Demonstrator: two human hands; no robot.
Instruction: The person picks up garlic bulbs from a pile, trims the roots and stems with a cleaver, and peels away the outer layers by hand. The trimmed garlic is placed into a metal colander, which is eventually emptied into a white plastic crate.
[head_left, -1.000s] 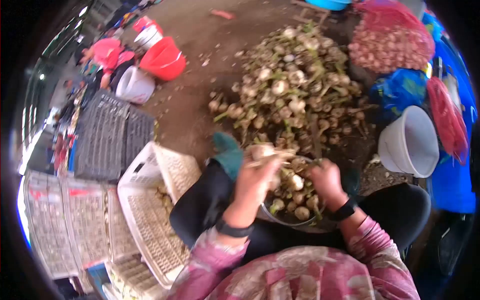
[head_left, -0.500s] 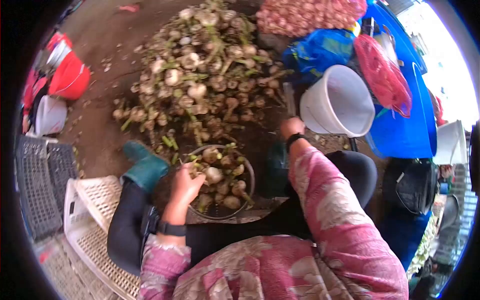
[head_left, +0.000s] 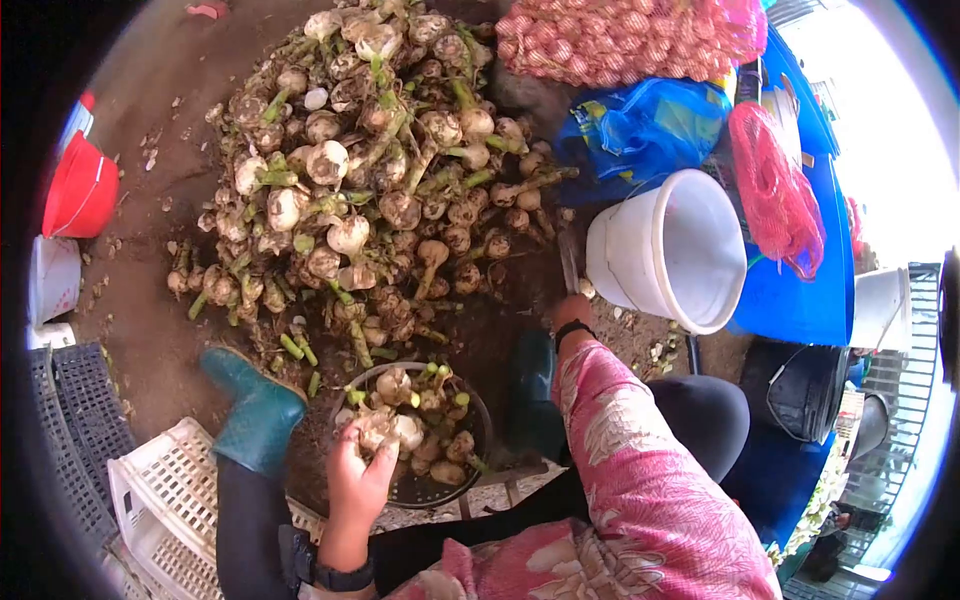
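Note:
My left hand [head_left: 358,478] is closed around a pale garlic bulb [head_left: 376,428] over a round dark basket [head_left: 483,440]. Several dirty bulbs with cut green stems lie in that basket, between my boots. My right hand [head_left: 572,312] grips what looks like a knife [head_left: 569,262], its blade pointing away from me; the handle is hidden in the fist. Beyond both hands rises a big heap of soil-covered garlic [head_left: 350,190] with stalks and roots. Cut stem pieces [head_left: 300,345] lie on the ground just past the basket.
A white bucket [head_left: 625,250] lies tipped at the right, beside a pink mesh bag [head_left: 770,180] and a blue tub [head_left: 820,290]. Behind are a blue plastic bag [head_left: 650,120] and a filled mesh sack [head_left: 620,40]. A cream crate [head_left: 165,480] and red bucket [head_left: 80,185] are left.
The camera view has shifted, so the heap appears closer. My left hand now has a bulb plainly in its fingers above the basket. My right hand keeps hold of the knife.

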